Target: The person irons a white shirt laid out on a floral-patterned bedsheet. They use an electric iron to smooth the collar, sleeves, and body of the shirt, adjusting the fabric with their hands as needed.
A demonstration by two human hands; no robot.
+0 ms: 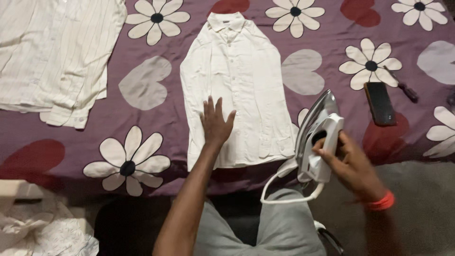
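Observation:
A white buttoned shirt (239, 80) lies flat, collar away from me, on a purple bedspread (156, 114) printed with white flowers and hearts. My left hand (215, 122) presses flat on the shirt's lower front, fingers spread. Just past the shirt's right hem my right hand (348, 163) grips the handle of a white electric iron (318, 137). The iron stands on its heel at the bed's edge, with its white cord (284, 199) looping down toward my lap.
A striped cream shirt (54, 57) lies at the upper left of the bed. A dark phone (379, 103) and a thin dark tool (402, 85) rest to the right. Crumpled white cloth (42, 227) sits at the lower left, off the bed.

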